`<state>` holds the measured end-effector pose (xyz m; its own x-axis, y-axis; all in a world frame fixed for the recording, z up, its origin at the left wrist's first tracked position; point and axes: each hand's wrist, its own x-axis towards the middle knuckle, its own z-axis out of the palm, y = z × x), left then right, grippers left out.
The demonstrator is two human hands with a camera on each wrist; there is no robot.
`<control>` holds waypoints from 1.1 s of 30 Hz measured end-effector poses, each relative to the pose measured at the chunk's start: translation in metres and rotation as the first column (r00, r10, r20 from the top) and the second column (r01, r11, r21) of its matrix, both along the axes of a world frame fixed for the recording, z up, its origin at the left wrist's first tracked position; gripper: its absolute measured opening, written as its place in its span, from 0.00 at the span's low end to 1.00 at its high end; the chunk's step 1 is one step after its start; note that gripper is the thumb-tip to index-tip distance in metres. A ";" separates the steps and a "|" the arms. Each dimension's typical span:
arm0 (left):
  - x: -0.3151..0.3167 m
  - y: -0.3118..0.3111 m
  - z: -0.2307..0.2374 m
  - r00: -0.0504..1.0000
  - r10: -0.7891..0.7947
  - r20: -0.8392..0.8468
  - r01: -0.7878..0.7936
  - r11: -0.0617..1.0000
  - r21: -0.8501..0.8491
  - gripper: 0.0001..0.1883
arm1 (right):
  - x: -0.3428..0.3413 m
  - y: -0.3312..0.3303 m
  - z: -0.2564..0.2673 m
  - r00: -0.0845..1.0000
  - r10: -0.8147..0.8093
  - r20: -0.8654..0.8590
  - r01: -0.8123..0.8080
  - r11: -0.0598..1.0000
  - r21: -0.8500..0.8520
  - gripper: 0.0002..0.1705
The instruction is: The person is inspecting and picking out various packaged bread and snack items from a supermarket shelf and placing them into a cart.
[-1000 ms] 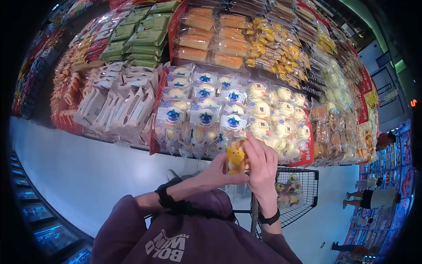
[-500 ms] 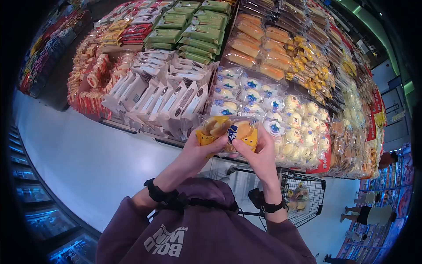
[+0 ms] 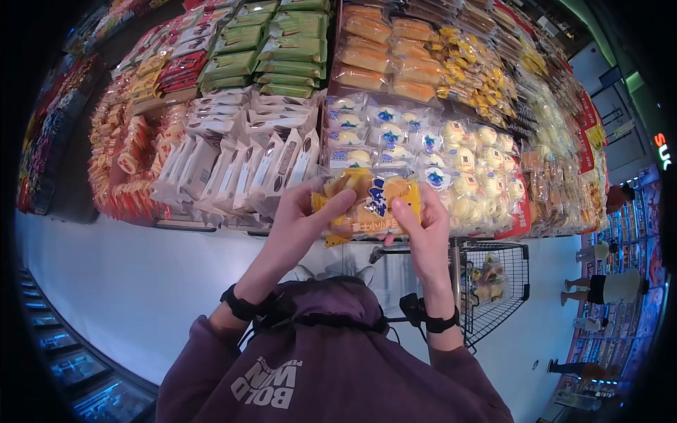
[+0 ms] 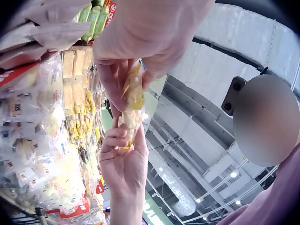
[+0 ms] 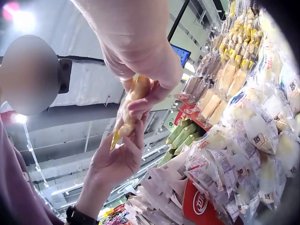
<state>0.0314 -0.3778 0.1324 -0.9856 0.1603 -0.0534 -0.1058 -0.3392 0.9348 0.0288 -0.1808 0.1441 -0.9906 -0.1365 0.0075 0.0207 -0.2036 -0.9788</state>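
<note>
A clear and yellow bag of small buns (image 3: 368,204) with blue lettering is held level in front of the chest. The left hand (image 3: 300,222) grips its left end, thumb on the front. The right hand (image 3: 427,233) pinches the right end, its thumb also on the front. Seen edge-on in the left wrist view, the bag (image 4: 133,101) lies between the left hand (image 4: 145,40) above and the right hand (image 4: 123,164) below. In the right wrist view the bag (image 5: 132,105) is between the right hand (image 5: 140,47) and the left hand (image 5: 115,161).
Behind the bag, a slanted display holds white packets (image 3: 243,166), green packets (image 3: 295,49), blueberry-label buns (image 3: 349,137) and bread rolls (image 3: 367,53). A black wire cart (image 3: 497,289) with packages stands at right. Other people (image 3: 615,289) are further right.
The bag was turned from narrow to broad side with both hands on it, then moved slightly. The head view swung left, then back partway. The left hand has shifted a little left.
</note>
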 end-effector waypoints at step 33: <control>0.032 0.009 -0.009 0.981 0.192 0.008 -0.191 0.967 0.168 0.11 | -0.006 -0.009 0.007 0.996 0.077 -0.046 -0.068 0.985 0.160 0.26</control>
